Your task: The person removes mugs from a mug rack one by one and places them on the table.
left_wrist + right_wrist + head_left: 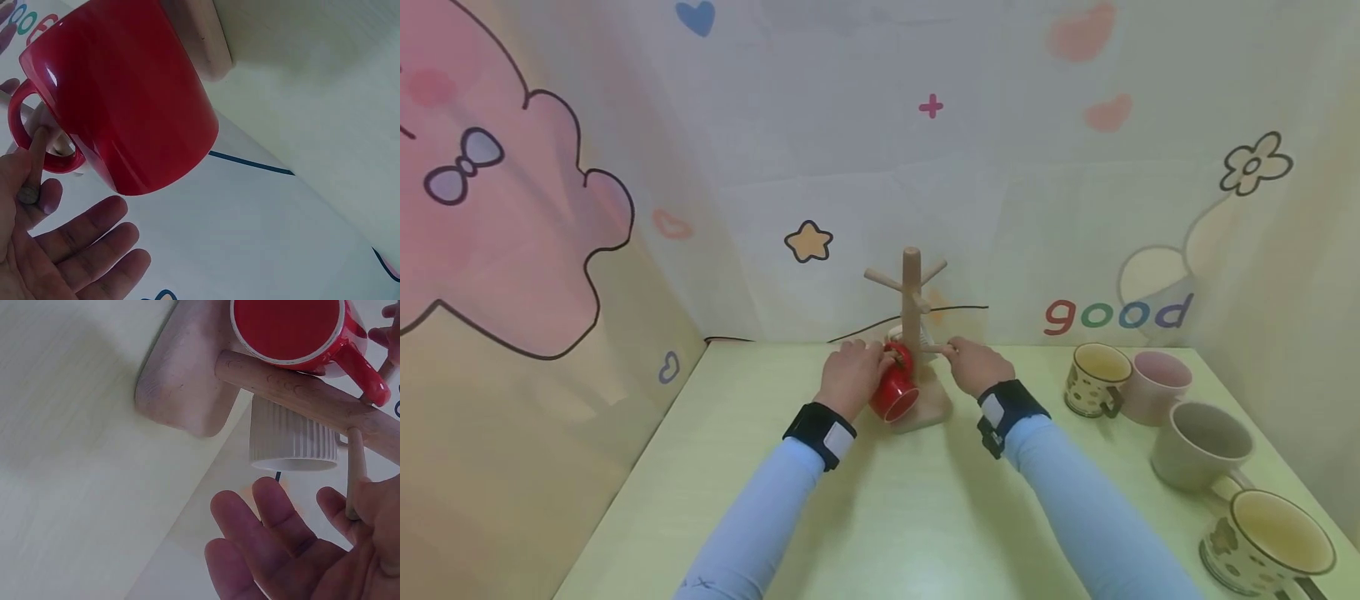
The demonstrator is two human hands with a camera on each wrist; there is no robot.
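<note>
A wooden mug tree stands at the back middle of the table in the head view. A red mug hangs tilted by its handle from a left lower peg. My left hand pinches the end of that peg between thumb and forefinger, its other fingers extended below the mug. On the opposite side, my right hand pinches the tip of a bare lower peg, other fingers spread. Behind the post hangs a white ribbed mug, mostly hidden in the head view.
Along the right side of the table stand a patterned cream mug, a pink mug, a grey mug and, nearest, another patterned mug. A printed curtain closes off the back.
</note>
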